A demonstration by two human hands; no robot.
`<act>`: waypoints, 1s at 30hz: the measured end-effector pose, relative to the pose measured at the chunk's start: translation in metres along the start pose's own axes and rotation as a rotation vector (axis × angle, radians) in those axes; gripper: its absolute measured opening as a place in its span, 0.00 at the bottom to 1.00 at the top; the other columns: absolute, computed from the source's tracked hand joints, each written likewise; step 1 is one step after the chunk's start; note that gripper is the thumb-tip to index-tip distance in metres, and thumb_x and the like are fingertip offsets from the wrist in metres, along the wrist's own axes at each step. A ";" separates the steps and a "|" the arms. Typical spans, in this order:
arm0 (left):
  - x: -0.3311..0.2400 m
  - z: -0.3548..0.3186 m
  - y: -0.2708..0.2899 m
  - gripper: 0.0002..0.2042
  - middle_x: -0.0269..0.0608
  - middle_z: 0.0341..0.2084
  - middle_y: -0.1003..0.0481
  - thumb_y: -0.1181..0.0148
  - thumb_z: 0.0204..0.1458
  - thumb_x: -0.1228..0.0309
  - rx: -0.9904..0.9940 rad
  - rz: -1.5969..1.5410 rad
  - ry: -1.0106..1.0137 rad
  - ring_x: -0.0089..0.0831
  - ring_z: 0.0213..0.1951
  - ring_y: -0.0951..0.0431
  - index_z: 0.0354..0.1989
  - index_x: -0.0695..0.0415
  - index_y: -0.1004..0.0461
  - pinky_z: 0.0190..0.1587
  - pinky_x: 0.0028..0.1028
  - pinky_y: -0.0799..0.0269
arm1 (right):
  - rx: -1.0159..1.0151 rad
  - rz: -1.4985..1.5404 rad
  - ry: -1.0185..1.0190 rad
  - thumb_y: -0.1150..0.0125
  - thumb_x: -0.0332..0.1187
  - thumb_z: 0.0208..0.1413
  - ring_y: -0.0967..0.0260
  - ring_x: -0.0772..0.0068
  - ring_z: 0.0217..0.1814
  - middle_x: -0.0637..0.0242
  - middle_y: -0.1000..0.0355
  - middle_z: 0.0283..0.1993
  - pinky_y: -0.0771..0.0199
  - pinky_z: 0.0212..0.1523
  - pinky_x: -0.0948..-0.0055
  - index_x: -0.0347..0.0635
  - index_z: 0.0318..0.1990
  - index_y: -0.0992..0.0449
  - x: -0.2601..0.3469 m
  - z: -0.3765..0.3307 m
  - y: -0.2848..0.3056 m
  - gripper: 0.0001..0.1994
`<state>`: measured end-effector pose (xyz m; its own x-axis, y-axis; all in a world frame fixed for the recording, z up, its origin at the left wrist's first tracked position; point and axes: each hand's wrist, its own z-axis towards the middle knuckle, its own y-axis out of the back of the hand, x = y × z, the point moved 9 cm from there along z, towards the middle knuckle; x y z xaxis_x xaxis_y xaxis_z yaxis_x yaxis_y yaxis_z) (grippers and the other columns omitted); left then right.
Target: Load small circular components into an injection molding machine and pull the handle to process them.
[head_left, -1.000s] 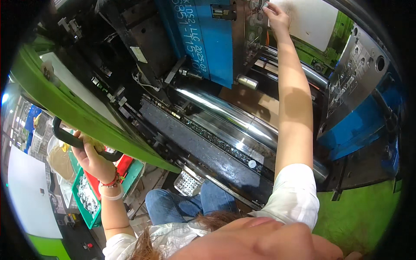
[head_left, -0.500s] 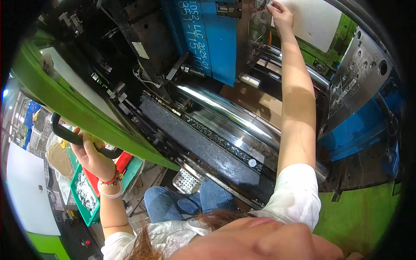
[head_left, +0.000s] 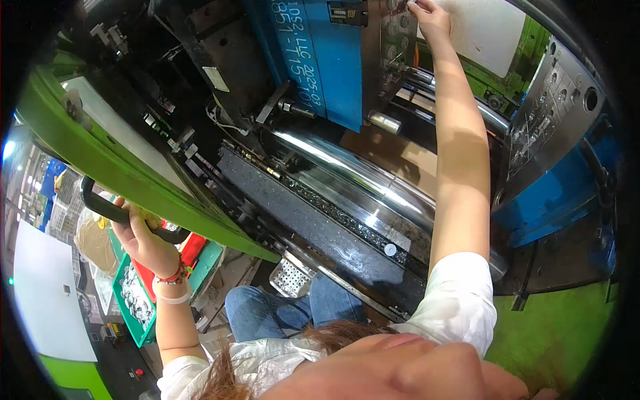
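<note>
My left hand [head_left: 151,245] is wrapped round the black handle [head_left: 103,205] on the curved green machine door [head_left: 143,183]. Up at the top edge, my right hand [head_left: 433,21] reaches across to the face of the blue-sided mold half [head_left: 317,63]. Its fingers are pinched together by the round cavities in the steel face [head_left: 393,47]; the tips are partly cut off by the frame, and what they hold is too small to make out. Facing it on the right stands the other mold half [head_left: 550,110], a steel plate with holes and recesses.
Shiny steel tie bars [head_left: 360,180] run below my right arm. A small round white disc [head_left: 390,249] lies on the dark machine ledge [head_left: 300,207]. By my left arm is a green crate [head_left: 127,293] of small parts; a white perforated basket [head_left: 291,277] is near my knees.
The view has shifted slightly. My right hand has moved a little upward at the mold face, its fingertips nearer the top edge. My left hand keeps its grip on the handle.
</note>
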<state>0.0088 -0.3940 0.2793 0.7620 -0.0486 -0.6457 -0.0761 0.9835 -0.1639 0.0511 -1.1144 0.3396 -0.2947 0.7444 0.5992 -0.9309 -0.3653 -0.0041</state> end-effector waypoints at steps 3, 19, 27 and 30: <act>-0.001 -0.002 0.000 0.14 0.33 0.26 0.34 0.57 0.58 0.78 -0.006 -0.007 -0.002 0.16 0.21 0.41 0.52 0.66 0.39 0.25 0.18 0.44 | 0.026 0.181 -0.062 0.33 0.30 0.47 0.28 0.75 0.34 0.62 0.24 0.33 0.27 0.37 0.75 0.32 0.41 0.23 -0.002 -0.005 -0.002 0.14; 0.001 0.000 0.000 0.13 0.29 0.24 0.35 0.55 0.58 0.77 -0.039 -0.030 -0.003 0.15 0.21 0.42 0.51 0.63 0.36 0.24 0.17 0.46 | 0.038 0.355 -0.164 0.33 0.28 0.48 0.27 0.74 0.35 0.62 0.24 0.35 0.26 0.37 0.75 0.31 0.43 0.23 -0.025 -0.003 -0.008 0.15; 0.001 0.001 -0.001 0.13 0.30 0.25 0.34 0.56 0.58 0.77 -0.029 -0.021 -0.004 0.15 0.21 0.42 0.51 0.63 0.36 0.24 0.17 0.45 | -0.004 0.100 -0.008 0.33 0.29 0.47 0.27 0.76 0.30 0.62 0.23 0.30 0.27 0.32 0.75 0.34 0.41 0.22 -0.016 0.007 -0.003 0.13; 0.000 0.000 0.002 0.13 0.29 0.24 0.34 0.56 0.58 0.77 -0.051 -0.004 -0.008 0.15 0.21 0.42 0.51 0.63 0.36 0.23 0.17 0.45 | 0.009 0.132 -0.127 0.34 0.29 0.48 0.27 0.74 0.27 0.61 0.23 0.30 0.27 0.30 0.75 0.36 0.40 0.21 0.005 -0.005 -0.014 0.11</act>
<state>0.0089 -0.3920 0.2786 0.7677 -0.0510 -0.6388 -0.1058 0.9731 -0.2047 0.0611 -1.1027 0.3391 -0.3840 0.6130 0.6905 -0.8838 -0.4604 -0.0829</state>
